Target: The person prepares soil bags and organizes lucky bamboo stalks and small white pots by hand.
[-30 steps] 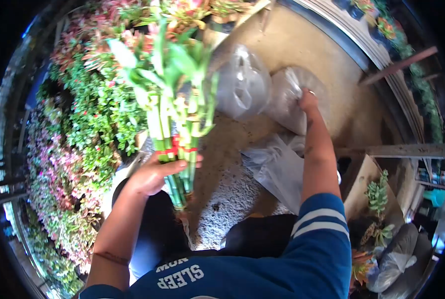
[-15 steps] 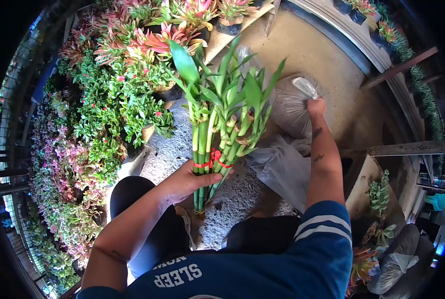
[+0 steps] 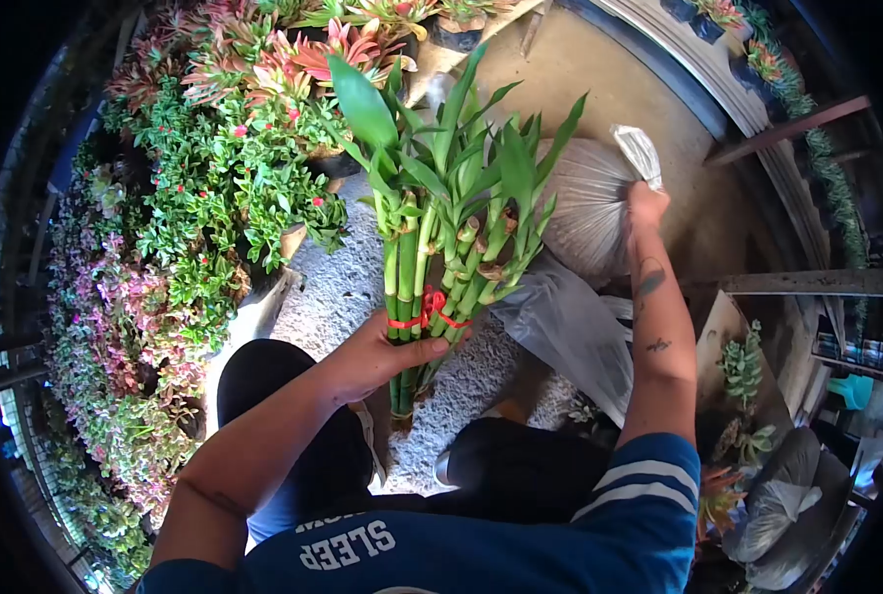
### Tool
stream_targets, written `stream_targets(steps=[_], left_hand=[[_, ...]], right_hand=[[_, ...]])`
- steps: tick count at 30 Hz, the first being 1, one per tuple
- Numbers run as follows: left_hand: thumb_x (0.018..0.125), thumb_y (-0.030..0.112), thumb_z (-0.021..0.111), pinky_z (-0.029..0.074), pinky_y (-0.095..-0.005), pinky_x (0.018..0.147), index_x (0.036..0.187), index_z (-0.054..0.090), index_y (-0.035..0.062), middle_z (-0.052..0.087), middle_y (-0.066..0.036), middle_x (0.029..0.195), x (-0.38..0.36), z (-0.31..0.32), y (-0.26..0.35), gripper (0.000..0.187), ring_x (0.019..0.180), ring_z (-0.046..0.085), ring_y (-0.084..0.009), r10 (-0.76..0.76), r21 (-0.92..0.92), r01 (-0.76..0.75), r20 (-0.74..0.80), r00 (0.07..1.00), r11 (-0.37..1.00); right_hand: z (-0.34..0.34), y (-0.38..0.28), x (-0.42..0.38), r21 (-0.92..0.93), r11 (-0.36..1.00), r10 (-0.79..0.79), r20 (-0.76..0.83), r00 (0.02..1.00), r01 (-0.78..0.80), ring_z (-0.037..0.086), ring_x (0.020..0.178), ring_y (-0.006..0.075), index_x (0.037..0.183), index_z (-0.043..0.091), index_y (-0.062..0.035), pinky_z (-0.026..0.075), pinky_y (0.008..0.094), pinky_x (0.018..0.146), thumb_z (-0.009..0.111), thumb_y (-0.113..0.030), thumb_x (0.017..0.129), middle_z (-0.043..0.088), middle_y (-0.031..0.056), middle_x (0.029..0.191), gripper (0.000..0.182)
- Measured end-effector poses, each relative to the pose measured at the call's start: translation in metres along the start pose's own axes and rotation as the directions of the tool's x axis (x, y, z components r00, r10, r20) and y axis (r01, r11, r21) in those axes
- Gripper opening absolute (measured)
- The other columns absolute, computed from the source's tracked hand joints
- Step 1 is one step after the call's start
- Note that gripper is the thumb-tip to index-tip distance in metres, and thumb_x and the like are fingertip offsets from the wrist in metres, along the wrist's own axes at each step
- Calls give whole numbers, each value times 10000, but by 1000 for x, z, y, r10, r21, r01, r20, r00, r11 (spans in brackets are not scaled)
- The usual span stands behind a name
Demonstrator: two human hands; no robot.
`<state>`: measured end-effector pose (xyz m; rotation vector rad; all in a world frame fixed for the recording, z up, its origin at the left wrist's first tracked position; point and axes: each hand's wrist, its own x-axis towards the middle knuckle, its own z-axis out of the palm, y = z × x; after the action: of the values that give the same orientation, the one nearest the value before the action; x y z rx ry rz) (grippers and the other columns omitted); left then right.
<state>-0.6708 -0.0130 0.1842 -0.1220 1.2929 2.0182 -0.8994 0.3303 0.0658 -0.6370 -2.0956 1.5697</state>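
Note:
My left hand (image 3: 387, 354) is wrapped round the lower stalks of a bundle of green bamboo stems (image 3: 412, 267) with leafy tops. Red ties (image 3: 430, 315) circle the stems just above my fingers. To the right, my right hand (image 3: 645, 206) is closed on the gathered neck of a filled clear plastic bag (image 3: 585, 213), whose twisted end (image 3: 637, 153) sticks up past my fist. Loose clear plastic (image 3: 570, 317) lies below the filled bag, between the stems and my right forearm.
Flowering and leafy plants (image 3: 234, 188) crowd the left side. Reddish succulents (image 3: 343, 54) stand at the top. A wooden beam (image 3: 798, 283) crosses at the right, with a small succulent (image 3: 741, 366) below it. Another plastic bag (image 3: 778, 515) sits lower right. Grey gravel (image 3: 343, 267) covers the ground.
My right hand and the filled bag's neck have moved slightly to the right, and the bag leans that way. My left hand still holds the stems, which have shifted a little.

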Motion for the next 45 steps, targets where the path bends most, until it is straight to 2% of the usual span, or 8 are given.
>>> stream_targets(steps=[8,17,28,31,32,35,36,45], left_hand=[[763,134,631,367,-318,888,1131,457,28,541,-86,1073,-44,12,-2,421,1012,497,-167,-151,-50,149,-32,988,987],[774,47,594,392,-302,869,1102,481,21,563,-74,1042,-136,48,111,348,996,509,-155,-77,17,79,-100,992,997],[744,25,627,380,-252,847,1142,469,20,554,-32,1038,-117,153,254,428,947,493,-96,-241,454,212,5,971,865],[715,30,663,425,-251,779,1045,510,-1,569,-27,961,-100,189,278,365,871,516,-92,-318,540,209,115,941,815],[712,38,669,425,-253,779,1033,520,0,572,-23,951,-95,199,285,356,870,517,-92,-418,604,253,148,897,756],[700,141,690,408,-253,763,1029,528,2,589,-36,897,-80,225,297,392,829,490,-75,-532,730,175,291,795,660],[691,156,699,409,-256,764,1017,536,1,589,-38,893,-77,236,302,397,827,490,-76,-578,748,185,307,756,638],[637,128,718,422,-267,753,1042,542,-7,614,-88,907,-31,288,308,462,816,534,-115,-813,887,-262,455,364,379]], right_hand=[[-35,-129,-78,80,984,-161,22,987,159,504,642,72,804,586,62,413,212,583,417,71,656,582,29,729,225],[-83,-224,-216,69,981,182,22,983,-183,494,559,61,793,589,52,383,199,479,460,48,629,572,20,662,209],[-133,-327,-326,-117,935,326,-86,942,-334,597,596,238,753,582,47,459,303,579,489,30,579,592,153,638,198],[-153,-334,-350,-419,877,244,-37,969,-237,590,639,312,805,596,17,465,352,627,585,-28,589,599,167,691,221],[-155,-350,-353,-390,853,358,-48,932,-348,585,776,294,935,576,0,447,384,710,594,-86,649,594,184,839,300],[-149,-327,-368,-651,759,44,55,998,2,442,1062,294,1116,480,-42,333,436,887,511,-183,775,442,172,1183,371],[-150,-323,-368,-549,814,288,100,952,-189,494,996,304,1101,500,-75,376,414,855,523,-186,751,507,150,1114,368],[-222,-413,-487,-400,686,497,-352,793,-608,504,978,305,1095,503,-79,385,412,840,524,-186,746,518,148,1092,366]])
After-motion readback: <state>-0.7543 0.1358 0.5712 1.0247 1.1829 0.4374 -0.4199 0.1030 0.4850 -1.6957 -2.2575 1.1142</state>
